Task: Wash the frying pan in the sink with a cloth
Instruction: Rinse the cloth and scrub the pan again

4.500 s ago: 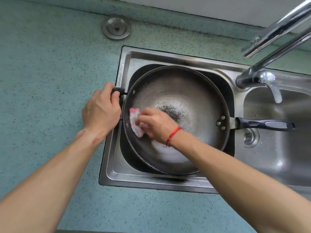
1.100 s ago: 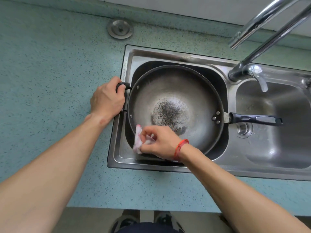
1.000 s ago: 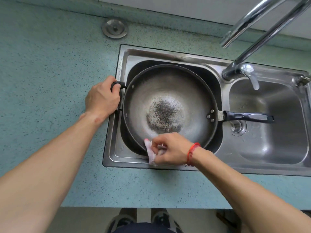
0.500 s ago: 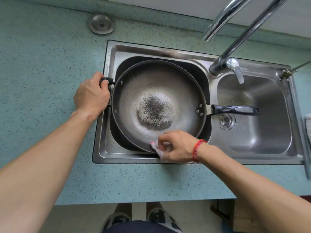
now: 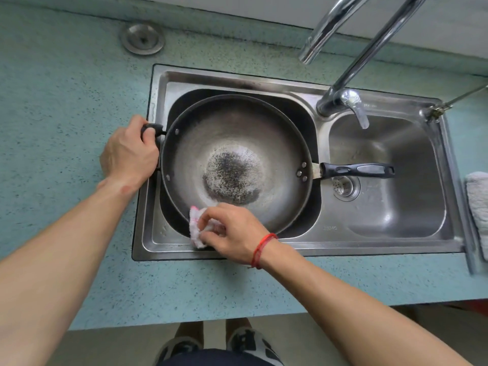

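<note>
Frying pan point(image 5: 237, 143) fills the left basin point(image 5: 303, 120). At its 3 o'clock the long handle point(image 5: 356, 170) spans the right basin point(image 5: 412, 212); the faucet point(image 5: 343, 99) overhangs at 1 o'clock. Bench point(image 5: 66, 88) at 10 o'clock lies open.

A teal, dark-speckled desk point(image 5: 66, 75) fills most of the view, running back to a pale wall point(image 5: 264, 6). A round metal cap point(image 5: 142, 39) sits flush in it at the far left. A grey-white towel point(image 5: 479, 207) lies at its right edge. Below its front edge shows a beige floor point(image 5: 118, 347). The light is soft and even.

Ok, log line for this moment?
left hand: grips side handle | right hand: presses cloth on pan rim | pan in sink
</note>
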